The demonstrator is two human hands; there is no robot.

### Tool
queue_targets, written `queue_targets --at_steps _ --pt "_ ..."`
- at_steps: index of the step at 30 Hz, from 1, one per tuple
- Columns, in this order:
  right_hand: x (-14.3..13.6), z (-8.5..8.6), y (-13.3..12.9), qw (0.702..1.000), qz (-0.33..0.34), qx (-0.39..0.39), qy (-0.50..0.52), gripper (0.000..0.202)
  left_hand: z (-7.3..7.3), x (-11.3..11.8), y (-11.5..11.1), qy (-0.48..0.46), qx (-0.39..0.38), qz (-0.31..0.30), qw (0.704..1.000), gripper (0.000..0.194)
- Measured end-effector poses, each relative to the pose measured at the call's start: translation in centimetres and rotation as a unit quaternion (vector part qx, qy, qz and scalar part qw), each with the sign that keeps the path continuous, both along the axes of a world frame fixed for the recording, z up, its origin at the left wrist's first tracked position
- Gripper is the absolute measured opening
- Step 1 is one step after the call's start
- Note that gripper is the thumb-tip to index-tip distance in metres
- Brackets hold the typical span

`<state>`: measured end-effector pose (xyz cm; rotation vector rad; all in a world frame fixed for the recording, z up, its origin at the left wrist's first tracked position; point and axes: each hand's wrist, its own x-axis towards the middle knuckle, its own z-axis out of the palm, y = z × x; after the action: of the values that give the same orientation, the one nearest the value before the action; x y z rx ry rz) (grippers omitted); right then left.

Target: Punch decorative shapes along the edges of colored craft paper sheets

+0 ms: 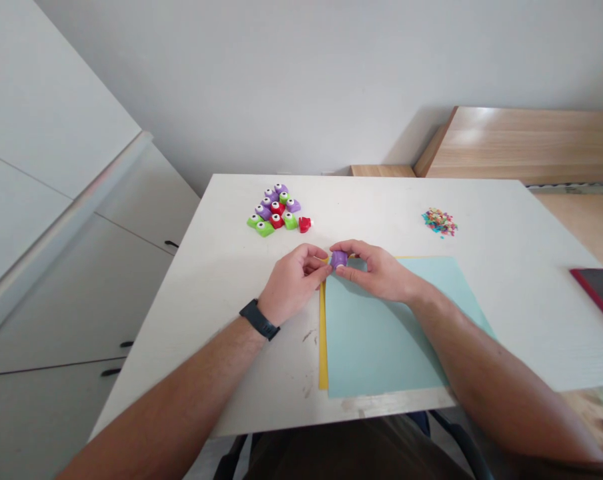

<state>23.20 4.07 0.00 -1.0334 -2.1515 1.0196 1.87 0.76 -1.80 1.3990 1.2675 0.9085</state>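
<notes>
My right hand [374, 270] grips a small purple craft punch [338, 259] between thumb and fingers, at the far left corner of a light blue sheet of paper [391, 340]. Just left of the punch, my left hand [299, 277] is closed in a pinch at that same corner; the paper's edge between its fingertips is mostly hidden. A yellow sheet [323, 347] lies beneath the blue one and shows along its left and far edges.
Several purple, green and red craft punches [276, 208] stand grouped at the back left, with a red one [305, 225] at their right. Colourful paper confetti [440, 222] is heaped at the back right. A dark red-edged device [599, 293] lies at the white table's [231, 267] right edge.
</notes>
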Motion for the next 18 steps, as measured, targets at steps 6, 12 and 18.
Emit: queue_targets --at_steps 6,12,18 --pt "0.0 0.1 -0.03 1.0 0.015 0.004 -0.003 0.039 -0.01 0.02 0.04 0.001 0.002 -0.002 1.0 0.032" --pt "0.0 0.14 -0.02 1.0 0.017 -0.008 -0.002 0.038 0.15 0.04 0.03 0.002 0.005 -0.011 1.0 0.029" --pt "-0.2 0.21 -0.09 1.0 0.021 -0.009 0.016 0.035 0.14 0.14 0.07 -0.005 0.006 -0.007 1.0 0.029"
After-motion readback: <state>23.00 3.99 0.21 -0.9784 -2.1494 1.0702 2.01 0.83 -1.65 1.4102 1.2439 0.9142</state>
